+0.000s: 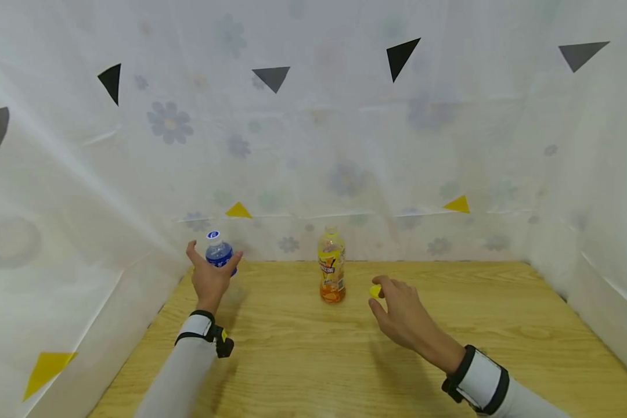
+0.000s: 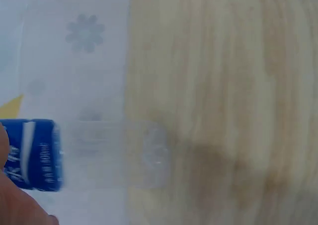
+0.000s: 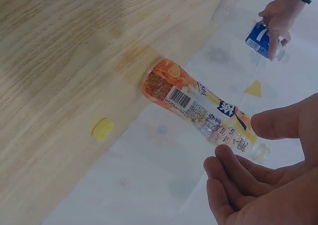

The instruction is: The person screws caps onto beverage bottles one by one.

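My left hand (image 1: 211, 281) is spread at a clear water bottle (image 1: 219, 253) with a blue label and a capped top. In the head view the thumb lies on its right side and a finger on its left, with a visible gap by the finger. The left wrist view shows the bottle's clear lower part (image 2: 109, 155). My right hand (image 1: 404, 313) hovers above the table, thumb and fingers apart, holding nothing. Beyond its fingertips a yellow bottle cap (image 3: 103, 129) lies on the table. An uncapped orange drink bottle (image 1: 331, 267) stands between the hands, partly filled.
The wooden table (image 1: 303, 360) ends at a pale flowered plastic sheet (image 1: 313, 145), which also hangs at both sides. Black, grey and yellow triangles mark the sheet, one yellow triangle (image 1: 457, 204) being low at the back right.
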A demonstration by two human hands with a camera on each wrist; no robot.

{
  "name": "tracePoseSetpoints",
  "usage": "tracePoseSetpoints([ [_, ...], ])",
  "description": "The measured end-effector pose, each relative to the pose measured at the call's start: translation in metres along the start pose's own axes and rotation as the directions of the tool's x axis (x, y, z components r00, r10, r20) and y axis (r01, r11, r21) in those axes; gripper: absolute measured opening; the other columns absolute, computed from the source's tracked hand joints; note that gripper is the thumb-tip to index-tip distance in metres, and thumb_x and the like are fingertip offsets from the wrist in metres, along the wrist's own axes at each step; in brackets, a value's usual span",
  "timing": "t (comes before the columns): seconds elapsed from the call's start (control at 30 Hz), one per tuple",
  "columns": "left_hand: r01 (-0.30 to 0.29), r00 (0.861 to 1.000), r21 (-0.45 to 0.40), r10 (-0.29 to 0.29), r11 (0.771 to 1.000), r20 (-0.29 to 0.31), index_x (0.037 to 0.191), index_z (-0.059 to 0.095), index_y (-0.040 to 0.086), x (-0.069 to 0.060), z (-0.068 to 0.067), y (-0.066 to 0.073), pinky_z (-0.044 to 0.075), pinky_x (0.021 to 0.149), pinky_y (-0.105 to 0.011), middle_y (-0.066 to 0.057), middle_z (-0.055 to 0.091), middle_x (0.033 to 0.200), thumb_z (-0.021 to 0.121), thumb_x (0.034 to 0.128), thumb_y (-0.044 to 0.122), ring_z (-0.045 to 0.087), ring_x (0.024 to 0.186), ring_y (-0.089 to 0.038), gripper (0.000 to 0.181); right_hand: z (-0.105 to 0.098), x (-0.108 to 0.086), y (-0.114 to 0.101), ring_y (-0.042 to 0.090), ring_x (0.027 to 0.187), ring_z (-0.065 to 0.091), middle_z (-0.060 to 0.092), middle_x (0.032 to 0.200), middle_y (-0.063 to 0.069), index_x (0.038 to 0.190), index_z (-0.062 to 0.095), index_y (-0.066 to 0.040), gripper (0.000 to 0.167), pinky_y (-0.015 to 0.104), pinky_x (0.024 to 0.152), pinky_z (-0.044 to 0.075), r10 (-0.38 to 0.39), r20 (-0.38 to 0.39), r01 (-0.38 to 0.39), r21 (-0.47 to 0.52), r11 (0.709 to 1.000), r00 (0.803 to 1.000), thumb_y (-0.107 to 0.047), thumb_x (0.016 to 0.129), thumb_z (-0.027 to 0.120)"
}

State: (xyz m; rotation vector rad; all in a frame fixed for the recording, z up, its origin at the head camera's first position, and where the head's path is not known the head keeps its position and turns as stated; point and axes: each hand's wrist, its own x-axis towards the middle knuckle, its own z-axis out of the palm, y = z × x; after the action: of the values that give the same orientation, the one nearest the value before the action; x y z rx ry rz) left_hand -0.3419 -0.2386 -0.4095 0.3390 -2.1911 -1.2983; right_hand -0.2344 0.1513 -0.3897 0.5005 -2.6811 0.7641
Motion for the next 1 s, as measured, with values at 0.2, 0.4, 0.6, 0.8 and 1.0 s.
tracePoseSetpoints([
  [0.2,-0.256,0.965,0.038,0.258,0.966,-0.044,0.162,0.001,0.023,0.017,-0.015,0.04,-0.006,0.116,-0.074,-0.017,0.012,0.169,0.082,0.0836,0.044,0.009,0.155,-0.047,0.115,0.0,0.002,-0.001,0.035,0.101,0.063,0.068,0.101,0.011,0.13,0.058,0.001,0.037,0.062,0.1,0.039,0.005,0.013,-0.005,0.004,1.0,1.0,-0.017,0.098,0.064],
  [0.4,-0.467,0.88,0.041,0.469,0.883,-0.077,0.163,0.007,0.025,0.027,-0.018,0.103,-0.005,0.119,-0.069,-0.011,0.015,0.169,0.08,0.0862,0.042,0.013,0.156,-0.038,0.107,-0.001,0.002,-0.002,0.035,0.1,0.064,0.068,0.1,0.011,0.13,0.058,0.001,0.036,0.062,0.1,0.04,0.007,0.009,-0.007,0.004,1.0,1.0,-0.016,0.098,0.064],
  [0.6,-0.468,0.883,-0.092,0.469,0.879,-0.012,0.163,0.009,0.029,0.017,-0.004,0.149,0.035,0.109,-0.063,-0.007,0.018,0.17,0.072,0.0926,0.039,0.049,0.132,-0.049,0.095,-0.001,0.001,-0.004,0.034,0.099,0.064,0.067,0.099,0.009,0.129,0.059,0.001,0.035,0.062,0.098,0.041,-0.001,0.011,0.0,0.011,1.0,1.0,-0.014,0.098,0.065],
  [0.8,-0.409,0.895,-0.096,0.42,0.907,0.15,0.163,0.007,0.028,-0.006,0.035,0.164,0.035,0.051,-0.039,-0.024,0.062,0.101,0.073,0.0903,0.047,0.043,0.051,-0.027,0.1,0.0,0.005,-0.001,0.035,0.1,0.064,0.068,0.102,0.012,0.129,0.058,0.001,0.035,0.062,0.097,0.041,-0.005,0.0,0.005,0.008,1.0,1.0,-0.014,0.099,0.063],
  [1.0,-0.217,0.892,-0.12,0.247,0.969,0.379,0.163,0.003,0.03,-0.05,0.093,0.149,0.051,0.066,-0.045,-0.024,0.065,0.096,0.078,0.0853,0.052,0.063,0.072,-0.035,0.11,0.001,0.004,0.001,0.034,0.099,0.064,0.067,0.098,0.009,0.128,0.058,0.002,0.034,0.063,0.099,0.04,0.014,0.027,-0.015,0.025,1.0,1.0,-0.014,0.099,0.063],
])
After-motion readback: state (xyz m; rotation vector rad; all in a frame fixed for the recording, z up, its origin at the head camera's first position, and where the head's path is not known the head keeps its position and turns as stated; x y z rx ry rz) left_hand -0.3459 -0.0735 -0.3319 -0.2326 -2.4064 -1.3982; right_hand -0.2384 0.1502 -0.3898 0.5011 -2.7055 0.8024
